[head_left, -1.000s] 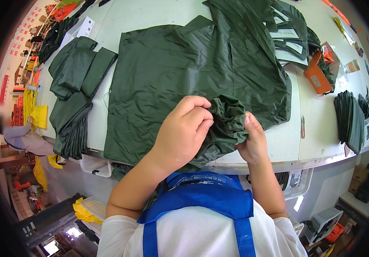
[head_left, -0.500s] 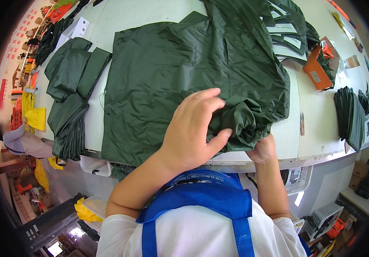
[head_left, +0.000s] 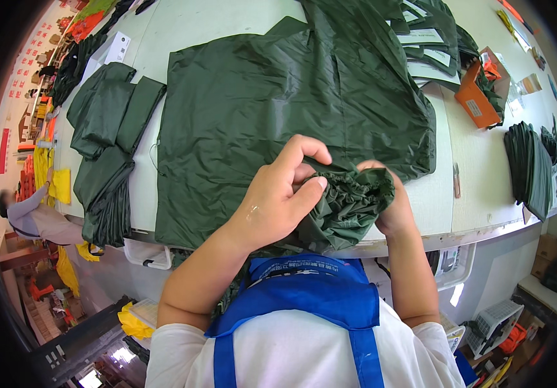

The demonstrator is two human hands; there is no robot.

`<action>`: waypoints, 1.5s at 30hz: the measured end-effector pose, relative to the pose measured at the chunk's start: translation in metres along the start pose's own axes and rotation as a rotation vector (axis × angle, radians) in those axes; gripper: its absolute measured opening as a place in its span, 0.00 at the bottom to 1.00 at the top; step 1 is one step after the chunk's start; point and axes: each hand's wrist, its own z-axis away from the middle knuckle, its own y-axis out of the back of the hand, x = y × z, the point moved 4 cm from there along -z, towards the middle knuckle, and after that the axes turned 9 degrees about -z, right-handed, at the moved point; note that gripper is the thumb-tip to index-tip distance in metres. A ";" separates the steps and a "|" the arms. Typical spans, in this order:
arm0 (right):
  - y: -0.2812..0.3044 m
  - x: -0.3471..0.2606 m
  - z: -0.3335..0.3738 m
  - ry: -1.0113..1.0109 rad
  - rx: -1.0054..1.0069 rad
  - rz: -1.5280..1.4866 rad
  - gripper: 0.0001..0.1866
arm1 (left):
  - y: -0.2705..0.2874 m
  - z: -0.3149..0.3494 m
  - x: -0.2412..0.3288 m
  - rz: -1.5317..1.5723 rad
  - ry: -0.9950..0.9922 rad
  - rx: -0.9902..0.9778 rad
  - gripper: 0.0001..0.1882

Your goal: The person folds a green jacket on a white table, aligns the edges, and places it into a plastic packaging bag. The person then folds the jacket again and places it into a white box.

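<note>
The left hand's fingers (head_left: 304,184) pinch the gathered, elasticated cuff (head_left: 349,200) of the dark green garment (head_left: 278,110), thumb on top; half a second ago that left hand (head_left: 275,200) lay flatter over the bunch. The right hand (head_left: 391,204), then low at the desk's near edge, has risen and grips the cuff from the other side, its fingers mostly hidden. The garment lies spread over the pale desk (head_left: 433,200), its cuff at the near edge. Folded green pieces (head_left: 107,142) sit near the left edge.
</note>
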 end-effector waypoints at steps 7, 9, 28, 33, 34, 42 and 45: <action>-0.083 -0.071 0.058 1.001 -0.109 1.289 0.11 | -0.010 0.008 0.011 -0.302 -0.183 0.138 0.05; -0.082 -0.060 0.047 0.933 -0.035 1.375 0.14 | -0.013 0.010 0.016 -0.374 -0.264 0.139 0.06; -0.053 -0.046 0.037 0.400 -0.047 0.494 0.05 | -0.016 0.014 0.026 -0.669 -0.459 0.114 0.15; -0.061 -0.053 0.041 0.536 -0.118 0.653 0.05 | -0.026 0.013 0.032 -0.654 -0.492 0.052 0.13; -0.060 -0.053 0.042 0.563 -0.130 0.674 0.05 | -0.029 0.012 0.031 -0.629 -0.559 0.115 0.10; 0.008 -0.061 0.008 0.619 -0.010 0.800 0.13 | -0.023 0.005 0.004 -0.479 -0.340 0.062 0.03; 0.185 -0.081 -0.017 0.523 0.900 1.348 0.33 | -0.019 0.003 -0.010 -0.147 -0.069 0.032 0.02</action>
